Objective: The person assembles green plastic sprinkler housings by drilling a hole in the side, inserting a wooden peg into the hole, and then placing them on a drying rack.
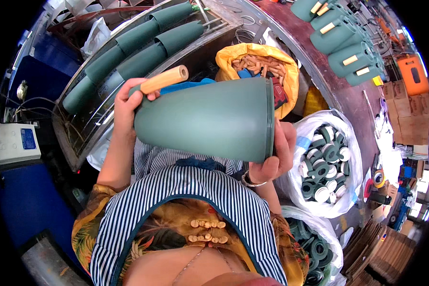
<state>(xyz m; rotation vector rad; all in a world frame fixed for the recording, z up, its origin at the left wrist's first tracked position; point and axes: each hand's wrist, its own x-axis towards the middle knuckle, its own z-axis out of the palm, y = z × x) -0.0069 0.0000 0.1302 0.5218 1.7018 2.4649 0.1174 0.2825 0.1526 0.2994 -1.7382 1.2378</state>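
A dark green, tapered jug body (205, 119) lies sideways in front of me, held up between both hands. A light wooden handle (165, 79) sticks out at its narrow left end. My left hand (128, 102) is closed round that end, its fingers at the base of the handle. At the wide right end, my right hand (280, 148) grips the rim, thumb below and fingers on the end. The inside of the jug body is out of sight. Beneath it is my striped apron (143, 200).
Beyond stands a metal trough (74, 148) with rows of green shells (138, 35). A yellow bag (291, 83) holds wooden handles (257, 64). At right, plastic bags contain green and white round parts (326, 164) and green rings (317, 248). Several handled jugs (336, 35) occupy the red bench (291, 21).
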